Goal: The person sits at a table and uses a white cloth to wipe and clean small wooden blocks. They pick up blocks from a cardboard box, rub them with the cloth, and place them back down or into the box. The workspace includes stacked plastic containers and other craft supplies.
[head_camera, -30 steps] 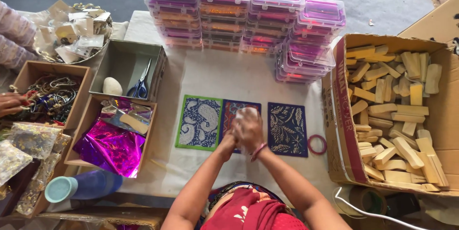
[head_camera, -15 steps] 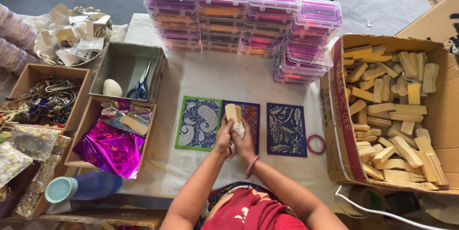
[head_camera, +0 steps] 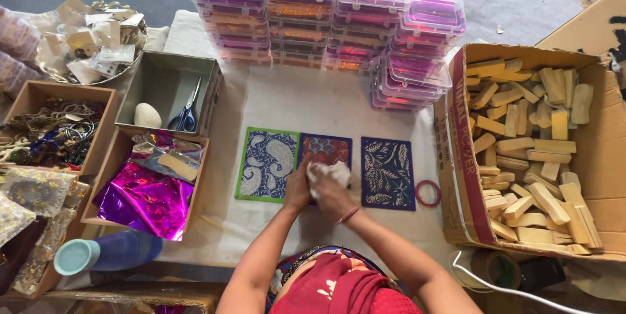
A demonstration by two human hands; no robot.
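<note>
On the cloth-covered worktop (head_camera: 293, 102), seen from above, the largest item is an open cardboard box (head_camera: 590, 157) at the right, filled with pale wooden blocks (head_camera: 531, 151). Along the far edge stand stacks of clear plastic cases (head_camera: 326, 14) with pink and orange contents. At the left lie several open trays: a grey one (head_camera: 166, 76) holding blue-handled scissors (head_camera: 188, 113) and a white egg-shaped object (head_camera: 147, 116); a brown one (head_camera: 147, 187) with crumpled magenta foil (head_camera: 140, 202); and a further brown one (head_camera: 55, 125) with tangled jewellery. A blue bottle with a pale cap (head_camera: 107, 253) lies on its side at the near left. In the centre three patterned blue panels lie side by side: a green-bordered paisley panel (head_camera: 267, 164), a middle panel with a red motif (head_camera: 325, 149), and a leaf-patterned panel (head_camera: 388, 172). A small red ring (head_camera: 428, 193) lies just right of the last. The left hand (head_camera: 298, 190) and right hand (head_camera: 332, 195) are pressed together over the near part of the middle panel, both closed on a crumpled white cloth (head_camera: 329, 174) held between them.
</note>
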